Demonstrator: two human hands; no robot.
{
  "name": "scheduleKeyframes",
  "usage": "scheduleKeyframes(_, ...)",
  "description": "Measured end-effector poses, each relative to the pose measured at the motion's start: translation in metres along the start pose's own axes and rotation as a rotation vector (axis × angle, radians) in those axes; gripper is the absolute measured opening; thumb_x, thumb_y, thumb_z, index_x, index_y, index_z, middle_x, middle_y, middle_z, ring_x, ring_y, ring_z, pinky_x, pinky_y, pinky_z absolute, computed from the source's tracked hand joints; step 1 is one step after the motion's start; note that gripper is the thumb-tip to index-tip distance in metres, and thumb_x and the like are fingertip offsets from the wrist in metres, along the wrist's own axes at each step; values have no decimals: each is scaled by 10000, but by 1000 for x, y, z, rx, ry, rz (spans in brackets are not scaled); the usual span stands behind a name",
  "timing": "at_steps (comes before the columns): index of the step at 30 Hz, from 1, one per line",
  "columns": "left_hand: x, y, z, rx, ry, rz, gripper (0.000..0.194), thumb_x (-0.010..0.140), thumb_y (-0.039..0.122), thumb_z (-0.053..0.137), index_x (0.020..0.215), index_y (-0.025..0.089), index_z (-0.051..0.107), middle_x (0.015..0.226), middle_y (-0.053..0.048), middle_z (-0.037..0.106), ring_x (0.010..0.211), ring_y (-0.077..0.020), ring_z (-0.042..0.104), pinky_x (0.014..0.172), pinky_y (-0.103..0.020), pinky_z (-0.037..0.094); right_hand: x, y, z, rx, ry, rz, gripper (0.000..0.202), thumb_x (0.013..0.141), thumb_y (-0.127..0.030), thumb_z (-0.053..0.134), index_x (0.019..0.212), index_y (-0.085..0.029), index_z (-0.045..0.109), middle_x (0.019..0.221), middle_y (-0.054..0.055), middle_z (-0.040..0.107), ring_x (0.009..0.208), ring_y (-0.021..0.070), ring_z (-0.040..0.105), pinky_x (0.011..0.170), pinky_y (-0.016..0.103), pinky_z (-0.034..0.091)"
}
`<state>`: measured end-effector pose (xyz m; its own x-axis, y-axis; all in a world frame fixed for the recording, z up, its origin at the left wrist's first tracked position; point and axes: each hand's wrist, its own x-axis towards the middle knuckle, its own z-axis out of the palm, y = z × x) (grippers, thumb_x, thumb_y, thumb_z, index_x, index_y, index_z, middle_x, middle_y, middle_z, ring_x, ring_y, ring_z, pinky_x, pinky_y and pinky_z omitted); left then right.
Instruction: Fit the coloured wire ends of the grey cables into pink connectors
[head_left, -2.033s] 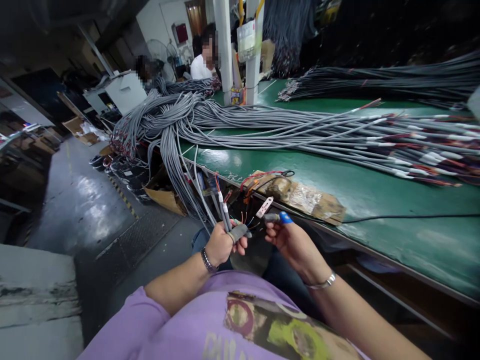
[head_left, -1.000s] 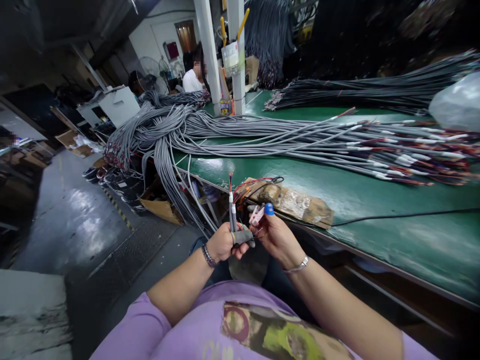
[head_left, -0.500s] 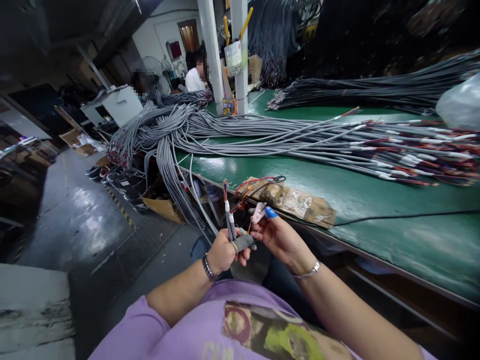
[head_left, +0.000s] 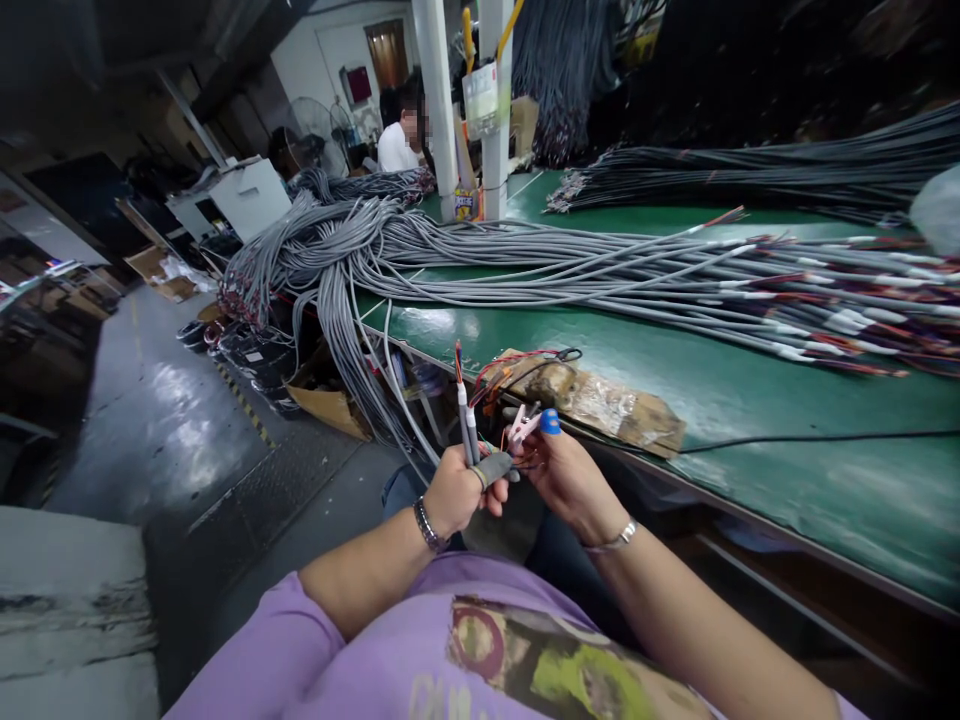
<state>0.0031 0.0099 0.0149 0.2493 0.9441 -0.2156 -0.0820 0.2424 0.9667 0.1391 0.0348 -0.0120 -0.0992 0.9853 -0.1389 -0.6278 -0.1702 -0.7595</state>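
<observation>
My left hand (head_left: 463, 490) is closed around two grey cables (head_left: 466, 428) whose stripped ends point up, with white wrap and thin coloured wires. Grey covers sit on its thumb and a finger. Just right of it, my right hand (head_left: 559, 465), with a blue cover on one fingertip, is closed near a pale pink clip (head_left: 523, 427) and thin wires. The clip lies between the two hands, by the bench edge. What exactly the right fingertips pinch is too small to tell. Behind the hands lies a taped cardboard piece (head_left: 600, 400) with red and black leads.
Long grey cables (head_left: 525, 262) lie across the green bench (head_left: 787, 420) and hang over its left edge. Darker cables (head_left: 750, 172) lie farther back. A white post (head_left: 495, 130) stands behind. A person in white (head_left: 396, 148) is at the back. An open carton (head_left: 328, 405) is on the floor.
The view has shifted slightly. The pink clip has turned, showing its two arms apart. My right fingers have moved a little; my left hand still holds the cables.
</observation>
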Motion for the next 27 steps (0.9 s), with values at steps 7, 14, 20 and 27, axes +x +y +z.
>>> scheduleKeyframes(7,2,-3,0,26,4,-45,447,651,560,682,641,137,535,455,19,542,312,-74,475,308,-184,226,8,1,0,138,33,70,342,710,-529,720,791,-198,696,712,23,663,614,142,575,551,240,498)
scheduleKeyframes(14,-3,-2,-2,37,3,-28,466,663,576,679,619,134,537,454,15,539,315,-76,478,308,-186,237,1,-6,4,173,-15,131,407,726,-615,651,738,-209,659,684,21,654,567,132,563,517,243,481)
scheduleKeyframes(20,-13,-2,-4,61,8,46,459,718,556,646,592,126,547,456,1,540,335,-75,491,325,-185,253,-1,-11,5,139,-5,165,304,752,-512,681,758,-208,665,699,17,648,567,125,558,543,243,507)
scheduleKeyframes(27,-6,-7,0,-8,90,96,440,725,551,644,641,131,545,493,3,564,337,-77,496,319,-186,256,-6,-8,2,89,-18,124,312,753,-505,688,744,-193,674,658,8,622,560,115,543,543,235,507)
